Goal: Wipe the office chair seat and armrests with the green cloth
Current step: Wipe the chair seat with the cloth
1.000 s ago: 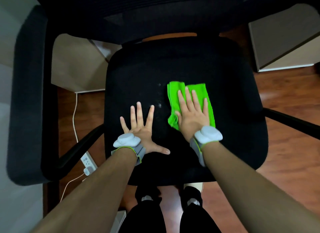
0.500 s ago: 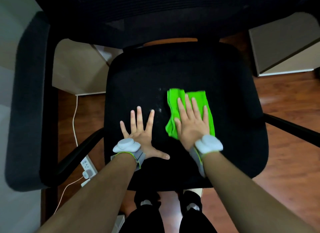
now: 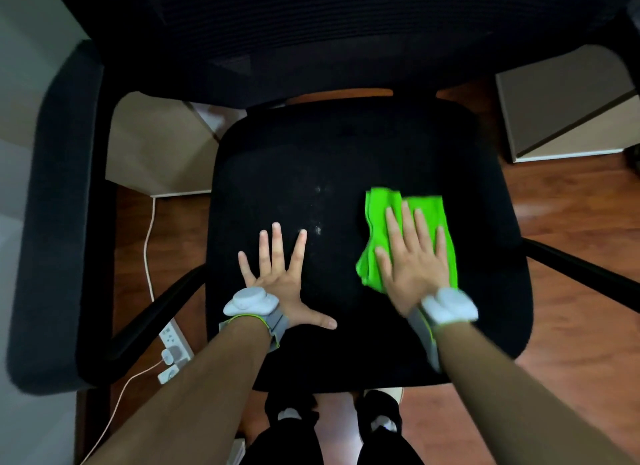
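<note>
The black office chair seat point(image 3: 311, 159) fills the middle of the view, with pale specks point(image 3: 318, 222) near its centre. The green cloth point(image 3: 379, 205) lies rumpled on the right half of the seat. My right hand point(image 3: 412, 260) lies flat on top of it, fingers extended, pressing it down. My left hand point(image 3: 277, 274) rests flat on the bare seat to the left of the specks, fingers spread, holding nothing. The padded left armrest point(image 3: 62, 205) stands at the left. Only the right armrest's support bar point(image 3: 581, 274) shows at the right edge.
The chair's mesh backrest point(image 3: 329, 31) rises at the top. A power strip point(image 3: 173, 347) and white cable point(image 3: 149, 243) lie on the wooden floor under the left armrest. Beige cabinets point(image 3: 561, 108) stand behind the chair. My feet point(image 3: 291, 412) are below the seat's front edge.
My right hand has slid the green cloth to the right across the seat, away from the specks. My left hand has stayed in place.
</note>
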Demonstrator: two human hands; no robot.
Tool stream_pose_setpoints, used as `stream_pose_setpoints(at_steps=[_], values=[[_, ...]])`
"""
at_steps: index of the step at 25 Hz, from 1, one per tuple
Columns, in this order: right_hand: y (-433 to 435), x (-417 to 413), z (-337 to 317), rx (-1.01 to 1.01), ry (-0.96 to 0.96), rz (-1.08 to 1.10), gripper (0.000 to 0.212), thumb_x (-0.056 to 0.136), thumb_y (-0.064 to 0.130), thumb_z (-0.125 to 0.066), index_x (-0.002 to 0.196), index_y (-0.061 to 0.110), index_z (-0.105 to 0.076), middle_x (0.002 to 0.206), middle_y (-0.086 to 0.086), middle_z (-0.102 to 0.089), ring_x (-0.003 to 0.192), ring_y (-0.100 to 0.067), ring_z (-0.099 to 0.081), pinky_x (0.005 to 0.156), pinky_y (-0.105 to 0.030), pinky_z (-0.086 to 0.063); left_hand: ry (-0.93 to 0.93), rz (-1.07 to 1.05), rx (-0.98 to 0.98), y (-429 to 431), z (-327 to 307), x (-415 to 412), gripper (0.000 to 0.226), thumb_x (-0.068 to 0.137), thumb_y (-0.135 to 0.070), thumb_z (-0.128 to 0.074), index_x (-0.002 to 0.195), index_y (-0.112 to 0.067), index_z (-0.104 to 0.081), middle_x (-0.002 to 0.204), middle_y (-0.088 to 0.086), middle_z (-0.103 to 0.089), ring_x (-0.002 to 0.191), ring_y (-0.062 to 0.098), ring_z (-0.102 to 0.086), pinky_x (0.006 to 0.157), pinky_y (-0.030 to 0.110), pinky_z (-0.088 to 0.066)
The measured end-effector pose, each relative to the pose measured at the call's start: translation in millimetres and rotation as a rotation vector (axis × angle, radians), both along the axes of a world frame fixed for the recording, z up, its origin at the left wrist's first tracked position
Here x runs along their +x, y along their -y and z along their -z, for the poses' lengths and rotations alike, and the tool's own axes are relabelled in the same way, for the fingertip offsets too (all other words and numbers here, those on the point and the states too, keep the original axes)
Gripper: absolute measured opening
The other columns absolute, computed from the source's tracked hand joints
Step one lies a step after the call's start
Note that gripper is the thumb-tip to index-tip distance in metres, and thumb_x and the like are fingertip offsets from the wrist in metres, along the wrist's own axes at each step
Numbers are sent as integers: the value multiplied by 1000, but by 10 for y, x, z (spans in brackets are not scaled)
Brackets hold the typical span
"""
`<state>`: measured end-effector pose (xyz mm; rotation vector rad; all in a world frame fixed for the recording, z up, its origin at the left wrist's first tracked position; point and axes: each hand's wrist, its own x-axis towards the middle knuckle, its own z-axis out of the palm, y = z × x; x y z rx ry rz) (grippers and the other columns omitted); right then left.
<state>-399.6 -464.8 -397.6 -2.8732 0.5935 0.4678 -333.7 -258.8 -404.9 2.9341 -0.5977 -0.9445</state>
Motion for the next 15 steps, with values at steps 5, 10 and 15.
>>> stream_pose_setpoints(at_steps=[5, 10, 15], values=[[94, -107, 29, -17, 5, 149, 64, 90, 53, -15, 148, 31, 2, 160, 4, -4, 147, -17, -4, 116, -45, 1, -22, 3, -3, 2, -28, 16, 157, 12, -102, -35, 138, -38, 34, 144, 5, 47, 133, 24, 44, 94, 53, 38], [788, 860, 169, -9, 47, 81, 61, 94, 49, -19, 148, 30, 3, 160, 4, 4, 147, -19, 3, 117, -49, 2, -54, 3, -6, 15, -36, 34, 157, 15, -99, -42, 132, -39, 42, 137, 5, 55, 126, 25, 52, 88, 52, 43], [336, 82, 78, -45, 69, 21, 63, 91, 46, -20, 149, 25, -7, 159, -2, -7, 147, -22, -10, 115, -52, -11, -24, 8, -4, 7, -46, 16, 157, 12, -99, -39, 133, -38, 40, 139, 5, 54, 127, 24, 51, 89, 52, 42]])
